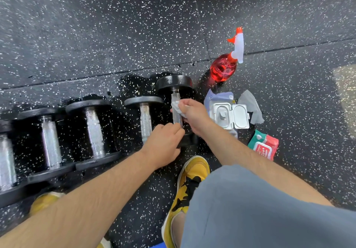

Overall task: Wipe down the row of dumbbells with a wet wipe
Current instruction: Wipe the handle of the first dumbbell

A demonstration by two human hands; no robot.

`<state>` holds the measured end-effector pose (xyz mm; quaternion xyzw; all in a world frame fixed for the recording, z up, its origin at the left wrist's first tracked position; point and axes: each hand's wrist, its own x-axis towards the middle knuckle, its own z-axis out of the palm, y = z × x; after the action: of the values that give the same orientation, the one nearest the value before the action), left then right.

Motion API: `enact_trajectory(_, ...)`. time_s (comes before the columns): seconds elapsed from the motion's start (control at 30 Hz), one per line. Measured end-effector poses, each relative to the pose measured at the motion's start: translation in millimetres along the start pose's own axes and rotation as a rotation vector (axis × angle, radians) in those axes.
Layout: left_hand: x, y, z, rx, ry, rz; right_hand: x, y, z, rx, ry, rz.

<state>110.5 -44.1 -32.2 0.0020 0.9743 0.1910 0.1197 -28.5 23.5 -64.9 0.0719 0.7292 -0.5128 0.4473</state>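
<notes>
Pressure counts — right hand (194, 114) pinches wet wipe (176, 106) round the dumbbell handle (176, 98), left hand (163, 143) grips below; twist right round.

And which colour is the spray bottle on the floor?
The spray bottle is clear red, with a white and orange trigger top; head view.

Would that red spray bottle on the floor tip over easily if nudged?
Probably fairly steady: the red translucent plastic spray bottle has a wide round body on the flat speckled floor. Its tall white-and-orange trigger head could make it top-heavy if nearly empty; fill level is unclear.
</notes>
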Motion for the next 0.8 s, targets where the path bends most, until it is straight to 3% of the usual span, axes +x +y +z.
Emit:
enact_trajectory(0.13,-6,-10,0,-0.104,-0.045,-0.022,-7,-2,-1,-0.458,0.211,-0.313)
enact_trajectory(0.23,-7,-16,0,-0.177,-0.089,-0.001,-15,-8,-1,-0.547,0.367,-0.717)
enact_trajectory(0.3,-8,-17,1,-0.255,-0.104,-0.016,-8,-8,-1,-0.626,0.384,-0.936)
enact_trajectory(0.47,-11,-15,4,-0.418,-0.045,-0.083,10,1,-4,-0.971,0.287,-1.174)
enact_trajectory(0.6,-10,-13,8,-0.421,-0.028,-0.084,8,6,-5,-1.115,0.387,-1.137)
enact_trajectory(0.8,-7,-10,10,-0.397,-0.012,-0.067,10,-2,-11,-1.15,0.312,-1.051)
